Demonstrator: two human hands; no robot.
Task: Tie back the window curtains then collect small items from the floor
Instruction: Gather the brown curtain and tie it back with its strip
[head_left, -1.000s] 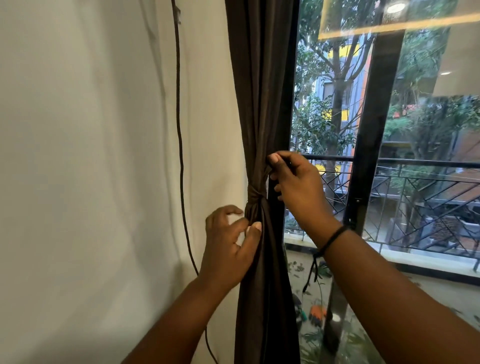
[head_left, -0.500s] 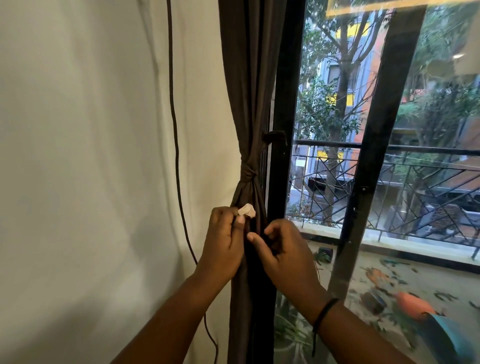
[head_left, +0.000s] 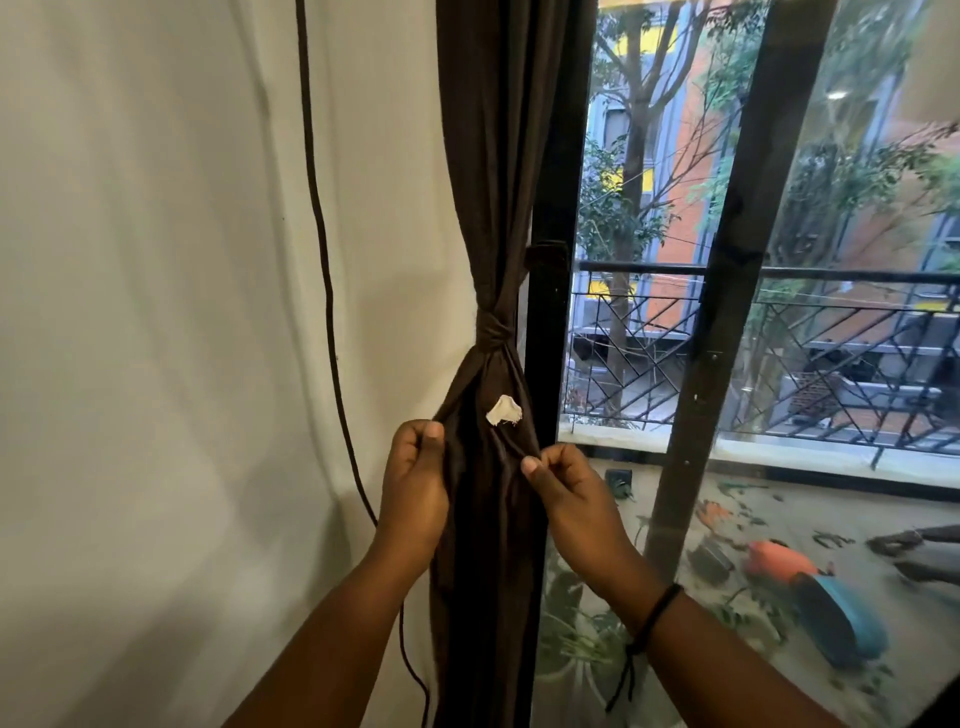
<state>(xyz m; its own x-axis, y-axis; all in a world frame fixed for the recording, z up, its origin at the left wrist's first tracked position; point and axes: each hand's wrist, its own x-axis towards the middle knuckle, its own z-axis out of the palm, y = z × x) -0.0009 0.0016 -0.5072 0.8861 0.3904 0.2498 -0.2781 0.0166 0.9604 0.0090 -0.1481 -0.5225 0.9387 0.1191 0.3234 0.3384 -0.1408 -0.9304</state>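
Curtain: dark brown curtain (head_left: 493, 208) hanging just beside the black window frame (head_left: 550, 312), against the pale wall, gathered at mid-height by a knot (head_left: 493, 332) of the same cloth.
Left hand: left hand (head_left: 415, 488) closed in a pinch on the curtain's left edge, just below the knot, thumb and fingers holding a fold.
Right hand: right hand (head_left: 566, 493) pinching the right edge of the fabric at about the same height — a dark cord band (head_left: 654, 618) sits on that wrist.
Between the hands: the lower cloth is spread a little; a small white tag (head_left: 504, 410) shows on it, above both hands and apart from them.
Nearby: a thin dark cable (head_left: 322, 249) runs down the wall to the left of the curtain.
Progress: this curtain looks tied — I judge the hands are only tidying the drape under the knot. Any other curtain is out of view, so whether more tying remains I cannot tell. Collecting from the floor is not yet begun.
Left to do: an orange item (head_left: 774, 561) and a blue item (head_left: 841, 618) seem to lie low on the patterned floor to the right.
Hard to make out: those items are seen through glare on the glass and are blurred; whether they are real or reflections, and what they are, is unclear. The curtain's bottom hem is cut off.
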